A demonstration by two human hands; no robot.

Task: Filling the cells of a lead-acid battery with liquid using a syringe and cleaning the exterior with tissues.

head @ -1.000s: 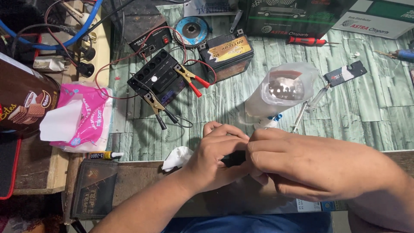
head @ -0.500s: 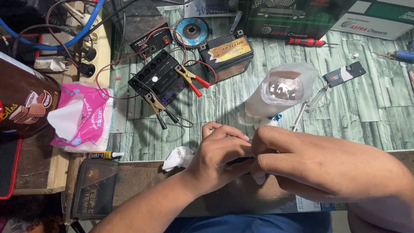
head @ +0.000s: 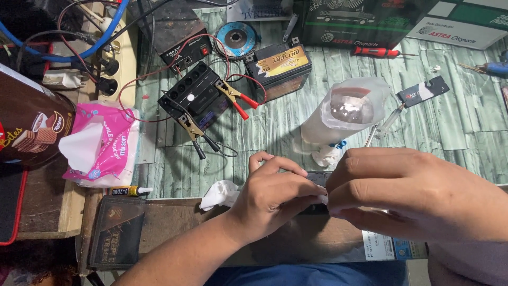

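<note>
My left hand (head: 272, 198) and my right hand (head: 407, 193) meet at the near edge of the table. Between them they pinch a small dark flat object (head: 317, 179), mostly hidden by the fingers. A bit of white tissue shows at my right fingertips. Just beyond my hands lie a crumpled white tissue (head: 327, 155) and a thin metal screwdriver (head: 377, 131). A clear plastic bag (head: 346, 113) with something shiny inside lies behind them.
Two black batteries (head: 198, 95) (head: 279, 66) with red and black clamp leads sit at the back left. A pink tissue pack (head: 103, 143), a glue tube (head: 129, 190), a brown wallet (head: 117, 230), a red screwdriver (head: 377, 51) and boxes surround the work spot.
My right hand has shifted to the right and pulled away a little, so more of the dark object shows between the hands. My left hand has stayed nearly still.
</note>
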